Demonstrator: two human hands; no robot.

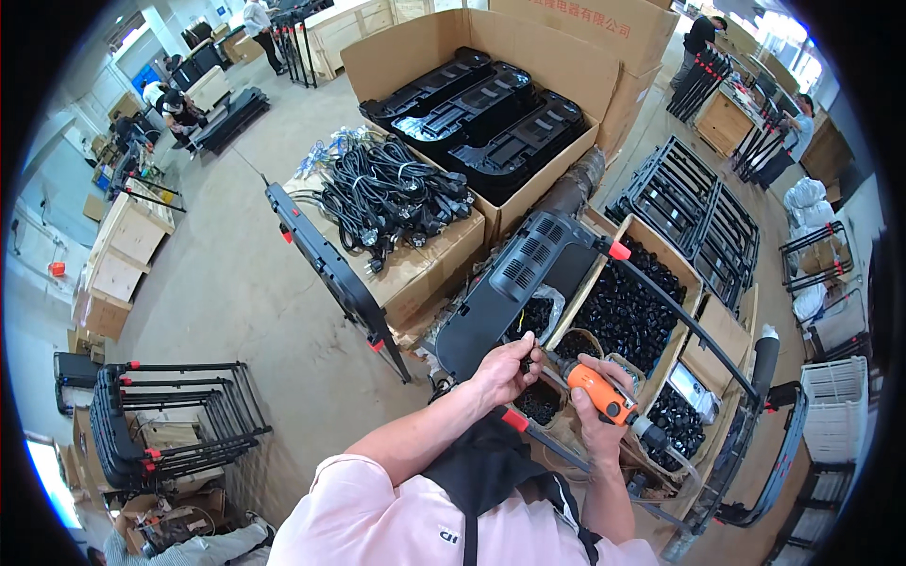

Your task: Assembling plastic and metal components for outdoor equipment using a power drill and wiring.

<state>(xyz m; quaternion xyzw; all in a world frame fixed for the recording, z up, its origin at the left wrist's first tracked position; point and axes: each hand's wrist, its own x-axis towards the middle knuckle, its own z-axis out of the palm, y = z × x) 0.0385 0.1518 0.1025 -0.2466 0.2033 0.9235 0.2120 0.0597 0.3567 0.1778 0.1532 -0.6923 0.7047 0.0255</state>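
Note:
My right hand [600,436] is wrapped round an orange pneumatic screwdriver [593,389], with a hose running from its rear end. The tool's nose points left, toward my left hand [510,370]. Thumb and fingers of that hand are pinched together close to the nose, and whatever they hold is too small to make out. Just beyond both hands lies a black plastic housing [517,279] with vent slots. A black tube frame [687,319] with red end pieces extends from it to the right.
A wooden bin of small black parts [630,307] stands right of the housing. Beyond are bundled power cords [389,193] on a carton and an open carton [543,193] of black panels. A long black frame piece [326,269] stands at the left. Other people work farther off.

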